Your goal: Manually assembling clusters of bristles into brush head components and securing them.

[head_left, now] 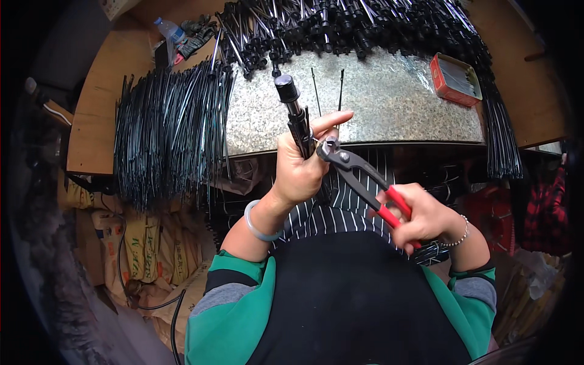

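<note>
Right hand: grip closed on red-handled pincers, their head close against the left hand; a slip could nip skin. Left hand: grip holds a black-capped tube, tilted, at the table. Beyond, overhanging rods could slide if knocked.

The left hand holds a black-capped rod, the right hand pincers.

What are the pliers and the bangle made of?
Pliers: probably steel, dark, with a shiny bolt; the red grips are likely plastic or rubber, smooth and evenly coloured. Bangle: pale, smooth and glossy, so perhaps stone, glass or plastic; I can't tell which.
</note>
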Motion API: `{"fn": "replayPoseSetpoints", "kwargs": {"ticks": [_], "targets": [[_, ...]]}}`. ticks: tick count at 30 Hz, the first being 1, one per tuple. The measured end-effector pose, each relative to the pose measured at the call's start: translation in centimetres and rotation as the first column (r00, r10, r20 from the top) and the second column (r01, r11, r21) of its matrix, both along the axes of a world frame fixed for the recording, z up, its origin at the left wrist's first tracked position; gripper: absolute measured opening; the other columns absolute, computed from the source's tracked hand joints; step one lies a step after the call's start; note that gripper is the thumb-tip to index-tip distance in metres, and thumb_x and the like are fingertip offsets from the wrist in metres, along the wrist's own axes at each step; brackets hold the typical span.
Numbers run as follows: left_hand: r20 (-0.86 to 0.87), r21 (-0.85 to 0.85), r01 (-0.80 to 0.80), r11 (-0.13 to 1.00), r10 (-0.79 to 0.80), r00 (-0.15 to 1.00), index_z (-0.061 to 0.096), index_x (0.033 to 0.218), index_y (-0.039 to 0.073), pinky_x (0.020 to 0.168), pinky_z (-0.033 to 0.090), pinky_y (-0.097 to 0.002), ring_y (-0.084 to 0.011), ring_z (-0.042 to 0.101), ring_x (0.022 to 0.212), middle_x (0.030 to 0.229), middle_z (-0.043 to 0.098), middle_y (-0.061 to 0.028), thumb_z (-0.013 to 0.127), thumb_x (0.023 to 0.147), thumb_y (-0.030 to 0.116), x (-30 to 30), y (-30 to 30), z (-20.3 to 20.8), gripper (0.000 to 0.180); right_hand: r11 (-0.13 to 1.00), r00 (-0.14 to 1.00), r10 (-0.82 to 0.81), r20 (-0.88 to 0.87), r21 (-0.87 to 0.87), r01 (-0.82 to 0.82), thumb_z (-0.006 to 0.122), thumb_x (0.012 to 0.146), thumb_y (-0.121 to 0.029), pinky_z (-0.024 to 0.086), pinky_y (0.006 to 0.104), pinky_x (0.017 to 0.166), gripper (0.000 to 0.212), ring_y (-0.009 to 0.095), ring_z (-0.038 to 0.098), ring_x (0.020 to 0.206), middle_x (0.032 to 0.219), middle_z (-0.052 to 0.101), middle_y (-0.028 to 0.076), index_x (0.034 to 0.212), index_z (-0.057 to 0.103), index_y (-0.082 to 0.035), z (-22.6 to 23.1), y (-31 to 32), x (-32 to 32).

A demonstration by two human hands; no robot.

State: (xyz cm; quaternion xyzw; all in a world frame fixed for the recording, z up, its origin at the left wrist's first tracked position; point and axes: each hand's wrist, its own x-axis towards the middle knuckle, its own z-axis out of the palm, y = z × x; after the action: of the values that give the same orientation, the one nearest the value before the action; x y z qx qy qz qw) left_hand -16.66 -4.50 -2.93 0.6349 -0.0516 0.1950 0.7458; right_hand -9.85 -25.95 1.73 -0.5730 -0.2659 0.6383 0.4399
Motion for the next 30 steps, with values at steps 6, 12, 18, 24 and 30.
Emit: {"fn": "replayPoseSetpoints", "kwargs": {"ticks": [6,12,18,24,30], "targets": [[-0.108,-0.026,-0.02,0.999,0.017,0.994,0.052,0.116,-0.008,0.039,0.025,-0.0171,-0.0009,0.034,0.044,0.061,0.041,0.0052,0.051,0.09,0.015,-0.2,-0.2,0.2,0.035,0.955,0.613,-0.26,0.746,0.293,0.049,0.066,0.073,-0.006,0.044,0.0311,0.064,0.074,0.023,0.052,0.067,0.077,0.048,0.01,0.135,0.027,-0.001,-2.7,0.4,-1.1],[-0.124,0.006,-0.051,0.999,0.051,0.991,0.057,0.112,-0.005,0.039,0.026,-0.0171,-0.0003,0.036,0.043,0.053,0.041,0.0057,0.047,0.089,0.003,0.0,-0.5,-0.2,0.026,0.955,0.551,-0.22,0.805,0.293,-0.048,0.054,0.077,0.0,0.044,0.0335,0.074,0.061,0.03,0.053,0.08,0.095,0.051,0.016,0.135,0.033,-0.001,-2.6,0.5,-0.3],[-0.135,0.001,-0.031,1.0,0.031,0.99,0.061,0.11,-0.001,0.05,0.03,-0.0172,-0.0009,0.037,0.055,0.062,0.045,0.0061,0.05,0.086,0.001,0.1,-0.5,0.1,0.026,0.947,0.541,-0.287,0.79,0.32,0.035,0.052,0.084,-0.007,0.045,0.0349,0.064,0.028,0.032,0.057,0.07,0.08,0.055,0.017,0.111,0.05,0.002,-2.7,-0.2,0.1],[0.062,0.411,-0.059,0.91,0.037,0.997,0.059,0.113,0.0,0.045,0.026,-0.017,-0.0004,0.035,0.049,0.064,0.046,0.0058,0.048,0.084,-0.004,0.8,0.7,0.6,0.03,0.995,0.357,-0.095,0.929,0.101,0.001,0.058,0.084,-0.013,0.043,0.0368,0.052,0.016,0.033,0.057,0.059,0.065,0.053,0.016,0.093,0.052,-0.001,0.3,-0.6,1.3],[-0.069,-0.456,0.202,0.867,-0.261,0.963,0.034,0.134,0.003,0.034,0.025,-0.0182,-0.0029,0.027,0.034,0.05,0.032,0.0055,0.04,0.093,0.008,1.0,1.9,1.4,0.041,0.935,0.059,-0.296,0.953,0.277,0.22,0.056,0.086,-0.018,0.045,0.0382,0.068,0.028,0.035,0.056,0.083,0.094,0.053,0.018,0.107,0.048,-0.003,-3.9,0.7,4.4]]}}
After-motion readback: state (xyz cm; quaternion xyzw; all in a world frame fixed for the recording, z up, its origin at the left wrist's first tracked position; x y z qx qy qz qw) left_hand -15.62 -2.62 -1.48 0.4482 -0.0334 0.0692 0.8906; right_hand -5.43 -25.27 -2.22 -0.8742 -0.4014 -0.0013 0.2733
